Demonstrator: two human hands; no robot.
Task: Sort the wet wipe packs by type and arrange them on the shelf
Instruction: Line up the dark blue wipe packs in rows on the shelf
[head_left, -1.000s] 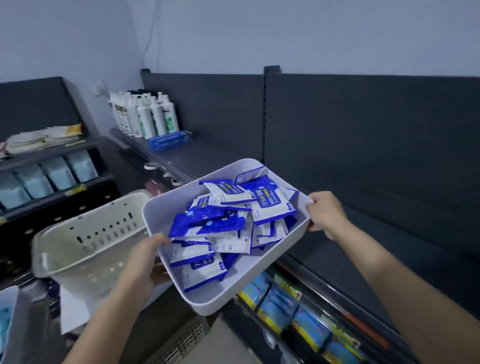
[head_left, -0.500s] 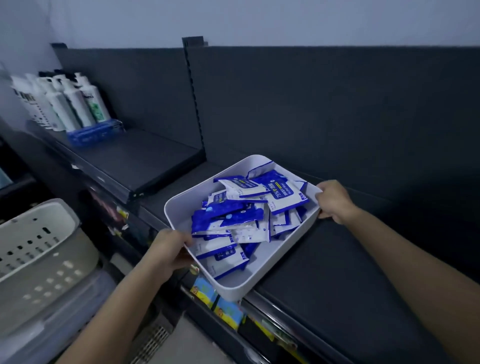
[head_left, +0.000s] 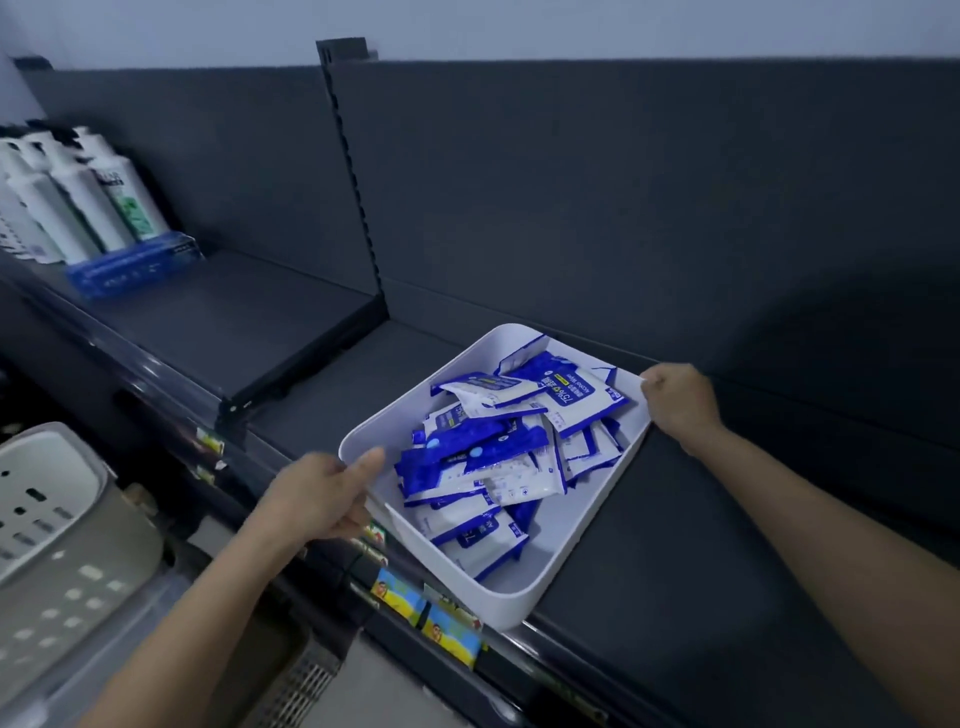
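- On the dark shelf (head_left: 675, 545), to the right of the upright divider post (head_left: 358, 182), sits the white tray (head_left: 566, 551), its near corner poking slightly past the shelf's front edge.
- Both hands grip it: the left hand (head_left: 317, 501) is curled over the near-left rim with the thumb lying along the top edge, and the right hand (head_left: 678, 397) is closed on the far-right corner (fingers folded in, nothing else in it).
- Heaped between the hands are the wet wipe packs (head_left: 498, 447), blue-and-white sachets lying crosswise over one another; two prints seem mixed, mostly blue and mostly white, though I cannot read enough to be sure.
- My judgement of the step in hand: settling the tray flat on the shelf before sorting begins.
- To do it well, push the tray further back so no corner overhangs, then let go one hand at a time.
- Keep it level (the loose packs would slide to the low side).
- White bottles (head_left: 78, 208) stand well apart on the left section; a perforated basket (head_left: 57, 545) sits lower left, off the shelf.
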